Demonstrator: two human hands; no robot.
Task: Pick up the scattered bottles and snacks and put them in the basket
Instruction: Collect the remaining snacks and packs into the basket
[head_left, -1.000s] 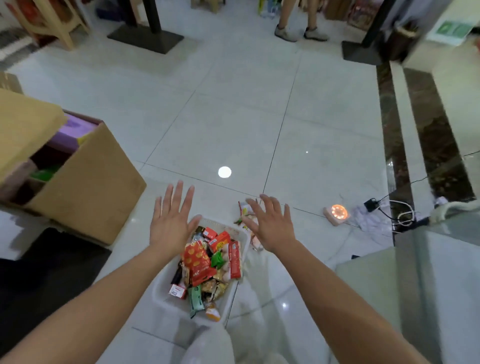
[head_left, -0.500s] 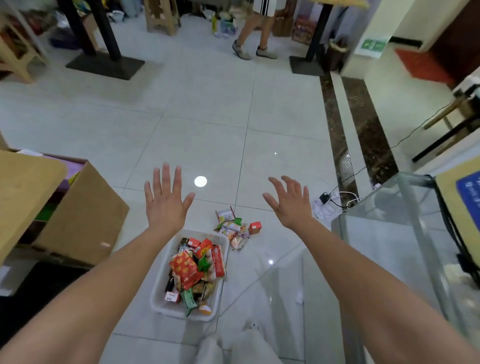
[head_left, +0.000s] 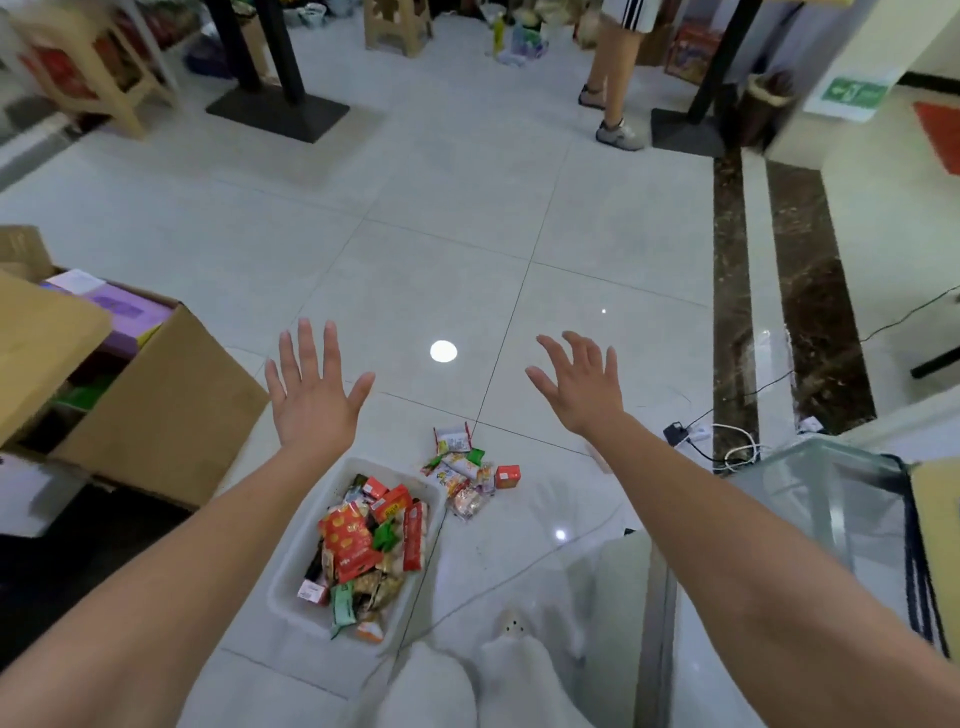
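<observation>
A white plastic basket (head_left: 291, 597) stands on the tiled floor below me, filled with several red, green and orange snack packets (head_left: 366, 540). Just right of its far corner lies a small heap of loose snack packets (head_left: 460, 473) with a small red box (head_left: 507, 475) beside it. My left hand (head_left: 311, 400) hovers with fingers spread above the basket's far edge, holding nothing. Stretched out to the right of the heap, my right hand (head_left: 582, 384) is also spread and holds nothing. No bottle is visible.
An open cardboard box (head_left: 161, 415) with purple packs stands at the left. A glass counter (head_left: 810, 519) is at the right, with cables and a charger (head_left: 691, 434) on the floor by it. A person's legs (head_left: 613, 88) and table bases (head_left: 280, 111) are farther back.
The view has pulled up and away from the floor. Both hands have lifted higher above the basket and spread farther apart, still holding nothing. The loose packets now show fully.
</observation>
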